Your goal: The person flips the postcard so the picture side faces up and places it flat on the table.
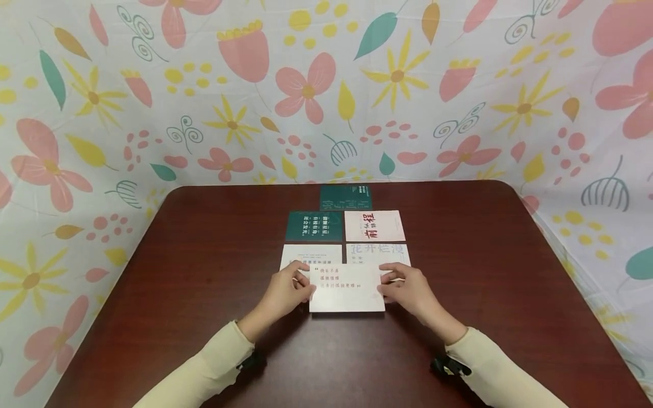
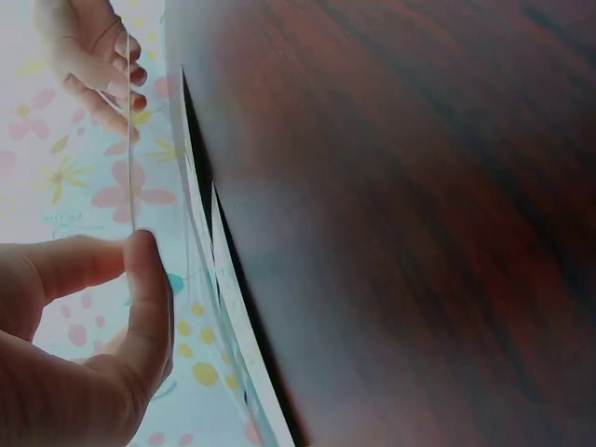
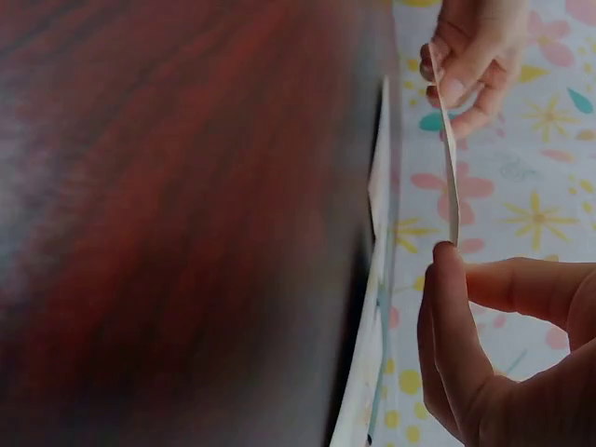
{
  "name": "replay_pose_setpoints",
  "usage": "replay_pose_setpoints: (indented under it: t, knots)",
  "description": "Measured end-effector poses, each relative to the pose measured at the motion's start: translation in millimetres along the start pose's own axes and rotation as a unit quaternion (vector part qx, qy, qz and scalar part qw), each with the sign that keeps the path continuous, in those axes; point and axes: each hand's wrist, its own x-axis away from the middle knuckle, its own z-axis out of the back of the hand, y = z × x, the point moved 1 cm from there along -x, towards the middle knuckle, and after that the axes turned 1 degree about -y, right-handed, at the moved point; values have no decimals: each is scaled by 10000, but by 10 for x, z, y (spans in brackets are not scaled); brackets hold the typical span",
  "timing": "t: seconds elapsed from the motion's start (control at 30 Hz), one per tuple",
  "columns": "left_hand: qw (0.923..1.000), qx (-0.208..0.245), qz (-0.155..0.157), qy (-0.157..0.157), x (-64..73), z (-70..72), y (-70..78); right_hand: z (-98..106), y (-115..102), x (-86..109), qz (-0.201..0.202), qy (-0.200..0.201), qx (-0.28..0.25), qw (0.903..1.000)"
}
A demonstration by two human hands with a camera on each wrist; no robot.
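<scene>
Between both hands a white card (image 1: 347, 297) with red printed characters is held raised above the table. My left hand (image 1: 288, 289) pinches its left edge between thumb and fingers, and my right hand (image 1: 408, 288) pinches the right edge. Seen edge-on in the left wrist view, the card (image 2: 130, 177) is a thin line clear of the tabletop. Behind it, partly covered in the head view, lie a white card with blue writing (image 1: 311, 251) on the left and a white card with large pale blue characters (image 1: 377, 249) on the right.
Farther back on the dark wooden table (image 1: 214, 272) lie a green card with white characters (image 1: 301, 226), a pale pink card with red characters (image 1: 393, 226) and another green card (image 1: 336, 195) near the far edge. A flowered cloth (image 1: 316, 141) hangs around the table.
</scene>
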Motion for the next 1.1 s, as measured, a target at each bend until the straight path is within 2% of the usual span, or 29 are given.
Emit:
replay_pose_setpoints:
  t: [0.13,0.4,0.53,0.8,1.1]
  knots:
    - [9986,-409,-70,-340,51,-31,-42,-60,39,22,-170,-228,225,9993]
    - [9926,-752,453,-842,109,-91,-77,-136,76,59,-311,-438,682,9962]
    - [9917,-864,449,-840,109,-99,-72,-153,89,45,-196,-480,917,9944]
    - [9885,-1253,238,-818,104,-102,-44,-162,95,19,-56,-511,1300,9902]
    - [9834,-1519,403,-909,77,-125,-7,-161,83,21,-41,-498,1689,9844]
